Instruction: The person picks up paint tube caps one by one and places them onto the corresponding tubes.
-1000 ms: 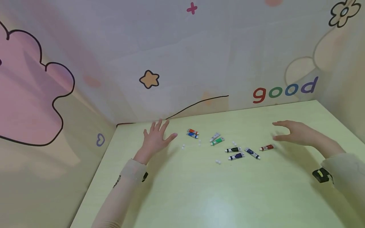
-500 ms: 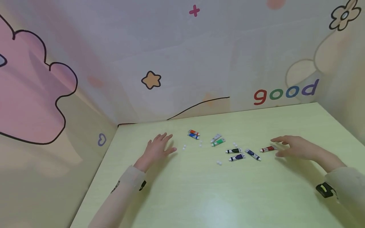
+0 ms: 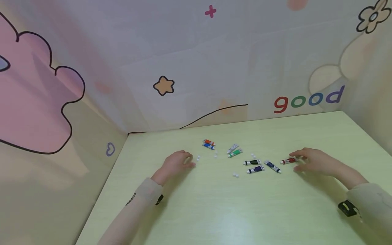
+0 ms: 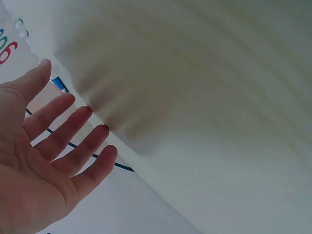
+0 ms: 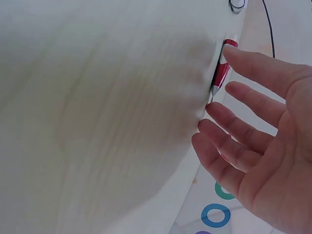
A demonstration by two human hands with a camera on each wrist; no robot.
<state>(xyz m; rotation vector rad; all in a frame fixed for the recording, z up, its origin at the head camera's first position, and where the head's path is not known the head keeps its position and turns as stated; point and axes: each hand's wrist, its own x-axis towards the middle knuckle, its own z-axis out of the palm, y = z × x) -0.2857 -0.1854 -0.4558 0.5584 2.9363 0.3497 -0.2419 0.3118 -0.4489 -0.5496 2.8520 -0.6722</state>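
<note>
On the table lies a red paint tube [image 3: 288,161], its tail between the thumb and fingers of my right hand [image 3: 318,164]. In the right wrist view the fingers [image 5: 222,124] are spread and loosely bent, and the thumb tip overlaps the red tube [image 5: 222,68]; contact is unclear. My left hand [image 3: 175,165] hovers low over the table, thumb and fingers apart and gripping nothing. Beside its fingertips sits a pair of small white pieces [image 3: 198,158]. In the left wrist view the palm [image 4: 34,165] shows bare.
Other paint tubes lie mid-table: dark blue [image 3: 272,166], purple [image 3: 255,169], dark green [image 3: 252,162], green [image 3: 235,153], white-grey [image 3: 232,148], blue [image 3: 208,146] and orange [image 3: 209,142]. More white pieces [image 3: 235,175] are scattered among them. A printed cloth wall [image 3: 196,85] stands behind the table.
My left hand has come down from the back of the table toward the white pieces, its fingers drawing in. My right hand has lowered to the red paint tube.
</note>
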